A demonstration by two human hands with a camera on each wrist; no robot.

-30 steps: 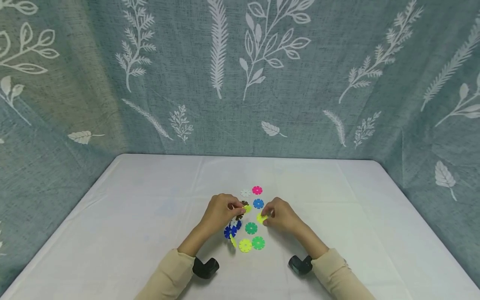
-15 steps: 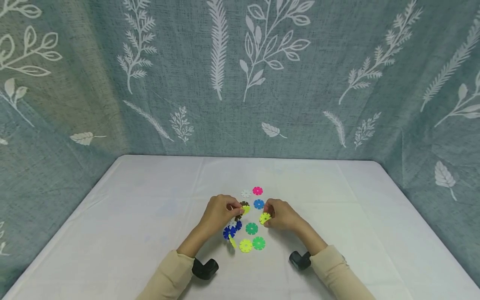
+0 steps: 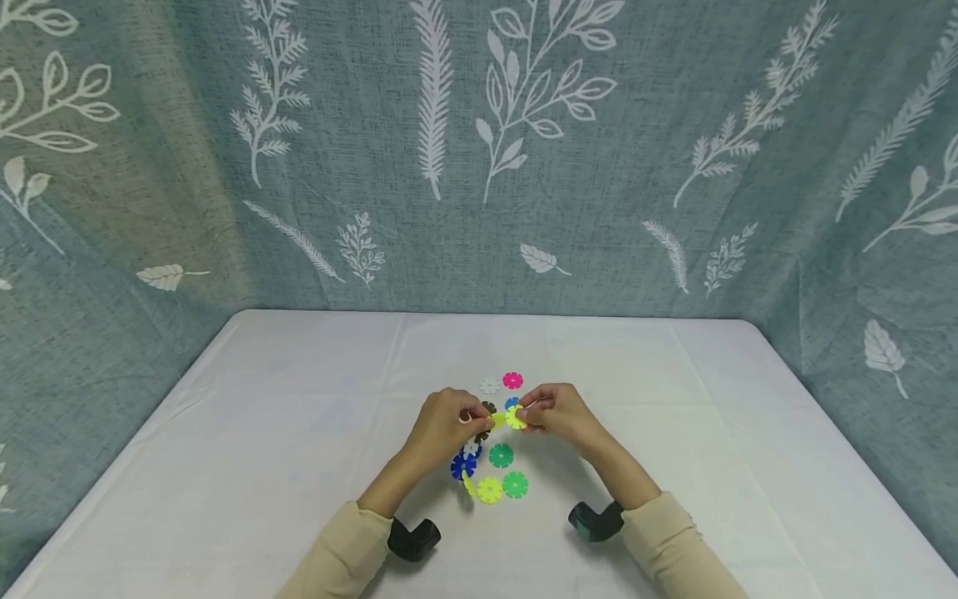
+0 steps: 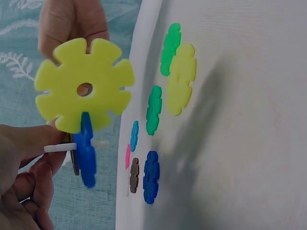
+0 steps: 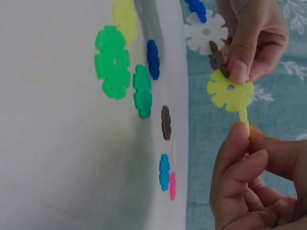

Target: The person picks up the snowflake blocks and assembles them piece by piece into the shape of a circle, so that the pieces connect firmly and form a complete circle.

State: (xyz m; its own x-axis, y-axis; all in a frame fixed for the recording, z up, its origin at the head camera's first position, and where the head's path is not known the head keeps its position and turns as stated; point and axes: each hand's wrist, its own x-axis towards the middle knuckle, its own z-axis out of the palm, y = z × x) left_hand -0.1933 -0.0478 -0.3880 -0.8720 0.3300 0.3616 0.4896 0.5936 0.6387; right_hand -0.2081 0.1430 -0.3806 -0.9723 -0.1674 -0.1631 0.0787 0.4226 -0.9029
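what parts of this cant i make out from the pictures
Head view: the lower part of the light blue disc, covered by the yellow disc in the right hand.
Left wrist view: that same disc, hidden behind the yellow end disc.
Right wrist view: the top of the chain's dark blue disc, cut off by the upper edge.

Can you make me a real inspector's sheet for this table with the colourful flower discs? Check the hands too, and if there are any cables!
Surface: white-covered table, faintly creased.
Job's things: a joined chain of yellow, brown, white and dark blue discs; one more yellow disc at its end, can't tell if locked in; loose discs lying on the table.
Clutter: nothing seen.
Hands: left hand pinches the chain; right hand pinches the end yellow disc.
Cables: nothing seen.
Surroundings: leaf-print curtain behind and at both sides.
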